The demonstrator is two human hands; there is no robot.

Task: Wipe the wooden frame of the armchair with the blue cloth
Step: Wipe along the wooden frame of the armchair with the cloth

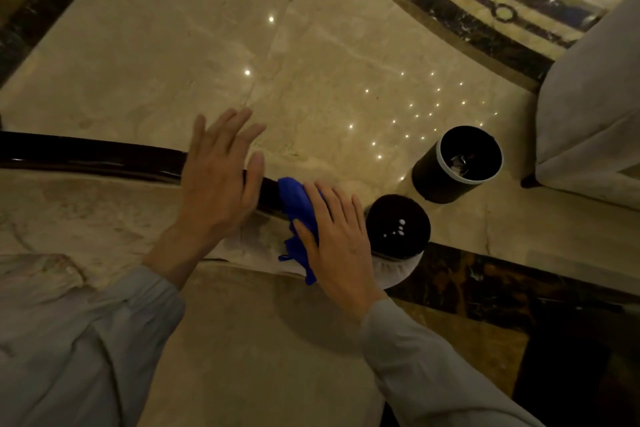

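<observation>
The armchair's dark glossy wooden frame (86, 154) runs as a curved rail from the left edge toward the middle and ends in a round dark knob (398, 224). The blue cloth (298, 199) lies bunched over the rail just left of the knob. My right hand (341, 241) presses flat on the cloth, with part of the cloth hanging out below the palm. My left hand (221, 177) rests over the rail to the left of the cloth, fingers spread and holding nothing.
A black cylindrical bin (457, 166) with a pale rim stands on the shiny marble floor (311, 62) to the right. A pale upholstered seat (588, 121) fills the right edge. The armchair's beige upholstery (86, 211) lies below the rail.
</observation>
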